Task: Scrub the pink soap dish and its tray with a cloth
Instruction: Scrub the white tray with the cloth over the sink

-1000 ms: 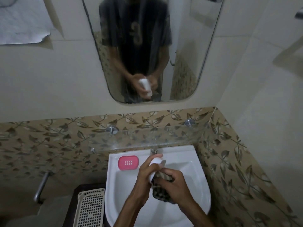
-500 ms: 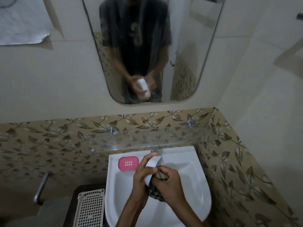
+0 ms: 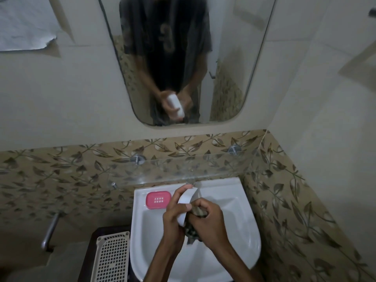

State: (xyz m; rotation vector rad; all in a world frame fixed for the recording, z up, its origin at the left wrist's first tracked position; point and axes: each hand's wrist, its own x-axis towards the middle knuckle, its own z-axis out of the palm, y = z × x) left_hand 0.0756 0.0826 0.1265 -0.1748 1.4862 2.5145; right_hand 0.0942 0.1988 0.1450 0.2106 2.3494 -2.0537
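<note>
**Scrub the white tray all round**

Your left hand [image 3: 173, 216] grips the white tray [image 3: 186, 202] over the sink [image 3: 250, 237]; your right hand [image 3: 209, 222] clamps the cloth [image 3: 192, 231] against it. Rub firmly into corners, turning the tray. The pink soap dish [image 3: 158, 200] waits on the far-left rim.

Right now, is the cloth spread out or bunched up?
Bunched up: the cloth is wadded in the right hand against the white tray.
</note>
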